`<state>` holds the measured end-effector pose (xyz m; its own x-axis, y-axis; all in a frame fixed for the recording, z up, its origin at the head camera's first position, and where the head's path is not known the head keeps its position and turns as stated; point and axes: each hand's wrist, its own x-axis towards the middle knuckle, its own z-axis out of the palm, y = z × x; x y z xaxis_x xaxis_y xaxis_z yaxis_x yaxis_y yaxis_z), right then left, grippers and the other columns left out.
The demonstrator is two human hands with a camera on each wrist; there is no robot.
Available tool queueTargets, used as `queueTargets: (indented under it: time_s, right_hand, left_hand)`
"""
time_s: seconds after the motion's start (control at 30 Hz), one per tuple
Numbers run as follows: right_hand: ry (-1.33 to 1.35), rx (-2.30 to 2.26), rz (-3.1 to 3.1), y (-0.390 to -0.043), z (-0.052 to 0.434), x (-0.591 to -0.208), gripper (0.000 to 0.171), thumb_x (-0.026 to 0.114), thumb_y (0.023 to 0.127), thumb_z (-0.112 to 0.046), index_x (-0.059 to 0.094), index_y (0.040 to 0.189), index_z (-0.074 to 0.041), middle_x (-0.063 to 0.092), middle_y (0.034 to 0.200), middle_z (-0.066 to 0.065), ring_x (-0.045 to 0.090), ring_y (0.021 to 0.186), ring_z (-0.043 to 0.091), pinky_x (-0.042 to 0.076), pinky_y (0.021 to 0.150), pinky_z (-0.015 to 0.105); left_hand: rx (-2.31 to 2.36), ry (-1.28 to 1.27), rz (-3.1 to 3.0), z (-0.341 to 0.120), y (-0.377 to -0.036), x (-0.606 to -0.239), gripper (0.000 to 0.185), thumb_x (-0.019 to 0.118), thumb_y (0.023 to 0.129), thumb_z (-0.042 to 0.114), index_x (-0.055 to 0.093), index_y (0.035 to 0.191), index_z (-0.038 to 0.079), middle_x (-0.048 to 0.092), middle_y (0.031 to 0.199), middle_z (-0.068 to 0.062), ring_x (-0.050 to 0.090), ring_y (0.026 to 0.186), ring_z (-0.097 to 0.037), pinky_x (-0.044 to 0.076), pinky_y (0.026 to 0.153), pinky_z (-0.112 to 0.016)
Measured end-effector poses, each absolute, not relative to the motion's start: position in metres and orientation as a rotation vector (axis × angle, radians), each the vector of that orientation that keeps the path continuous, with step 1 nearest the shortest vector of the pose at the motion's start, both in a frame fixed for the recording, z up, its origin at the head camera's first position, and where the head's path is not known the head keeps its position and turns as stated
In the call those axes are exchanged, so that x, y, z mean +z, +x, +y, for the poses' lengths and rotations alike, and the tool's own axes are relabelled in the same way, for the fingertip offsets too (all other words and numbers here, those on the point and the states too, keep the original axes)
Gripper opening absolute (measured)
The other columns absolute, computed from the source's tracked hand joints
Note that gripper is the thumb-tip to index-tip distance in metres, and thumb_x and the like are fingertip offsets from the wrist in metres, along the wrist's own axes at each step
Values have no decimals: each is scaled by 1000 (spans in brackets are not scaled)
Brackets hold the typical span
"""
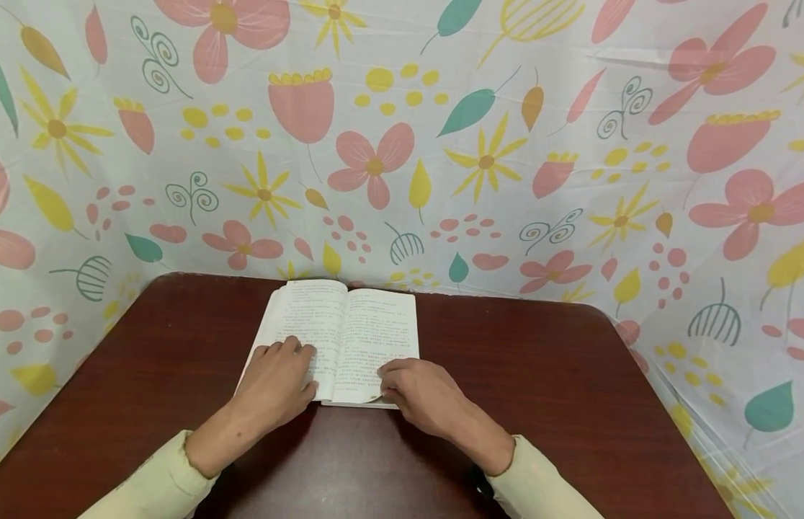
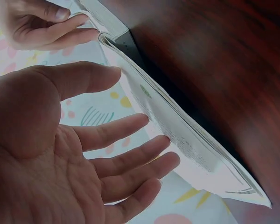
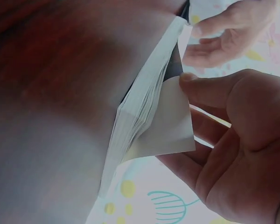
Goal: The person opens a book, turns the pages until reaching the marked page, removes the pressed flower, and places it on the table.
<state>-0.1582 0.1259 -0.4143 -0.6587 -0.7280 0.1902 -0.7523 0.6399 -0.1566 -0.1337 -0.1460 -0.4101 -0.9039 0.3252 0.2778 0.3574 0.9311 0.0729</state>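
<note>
An open book (image 1: 350,335) is laid flat on the dark table (image 1: 538,375), its left page pressed by the straight fingers of the left hand (image 1: 275,386), its lower right page corner pinched up by the right hand (image 1: 421,395).

evenly bright, soft light overhead in the head view; faint shadows beneath the forearms at 6 o'clock. dim, hazy wrist views, blurred toward 7 o'clock, washed out at 12.

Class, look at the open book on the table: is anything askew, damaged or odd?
Only the book's lower right page corner is lifted, pinched by the right hand; the left hand rests flat. Nothing looks damaged.
</note>
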Motion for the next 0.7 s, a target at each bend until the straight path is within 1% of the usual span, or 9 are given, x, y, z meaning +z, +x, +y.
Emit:
queueTargets:
  time_s: [0.1, 0.17, 0.23, 0.37, 0.47, 0.57, 0.63, 0.7]
  right_hand:
    - [1244, 342, -2743, -157, 125, -414, 12, 79, 95, -10, 80, 87, -19, 77, 117, -5, 71, 114, 12, 59, 91, 30]
    - [1242, 343, -2747, -157, 125, -415, 9, 82, 93, -11, 79, 89, -19, 76, 119, -4, 71, 114, 13, 60, 89, 31]
    - [1232, 320, -2754, -157, 125, -415, 7, 84, 91, -14, 79, 94, -18, 74, 121, -3, 70, 113, 15, 60, 88, 31]
    - [1203, 255, -2762, -159, 122, -416, 23, 90, 87, -26, 77, 103, -16, 70, 126, -1, 68, 110, 18, 58, 83, 31]
    - [1206, 219, -2759, -162, 121, -415, 31, 92, 85, -31, 77, 108, -16, 69, 131, 1, 66, 113, 20, 58, 86, 32]
    - [1227, 213, -2779, -165, 120, -414, 33, 91, 85, -30, 77, 112, -16, 68, 135, 2, 65, 119, 22, 57, 93, 34]
    - [1235, 230, -2810, -167, 120, -413, 33, 91, 86, -29, 78, 113, -15, 67, 137, 2, 65, 123, 22, 56, 96, 34]
    - [1235, 247, -2840, -168, 121, -412, 33, 91, 87, -28, 79, 114, -15, 68, 137, 1, 65, 125, 22, 56, 98, 34]
  left_hand:
    - [-181, -509, -2834, -146, -134, -411, 26, 84, 83, 21, 67, 97, 6, 62, 95, -12, 64, 82, -35, 51, 81, -53]
    - [-179, -511, -2838, -145, -134, -411, 26, 84, 84, 21, 67, 97, 6, 62, 94, -12, 64, 82, -34, 51, 81, -53]
    - [-171, -517, -2839, -145, -134, -411, 27, 84, 84, 22, 66, 96, 5, 61, 92, -12, 64, 81, -34, 51, 80, -53]
    - [-147, -530, -2832, -146, -134, -412, 28, 84, 84, 22, 65, 95, 5, 59, 88, -11, 64, 79, -34, 50, 79, -52]
    - [-147, -535, -2828, -146, -135, -413, 28, 84, 84, 22, 65, 96, 4, 60, 90, -12, 64, 80, -35, 50, 80, -52]
    - [-180, -543, -2841, -145, -135, -413, 29, 83, 84, 19, 67, 102, 2, 62, 96, -13, 65, 83, -35, 51, 83, -53]
    - [-188, -577, -2856, -144, -136, -413, 34, 82, 85, 17, 69, 113, 3, 63, 103, -14, 66, 86, -36, 52, 83, -54]
    - [-167, -637, -2867, -145, -136, -413, 43, 80, 86, 15, 69, 126, 5, 63, 108, -15, 66, 86, -36, 52, 82, -52]
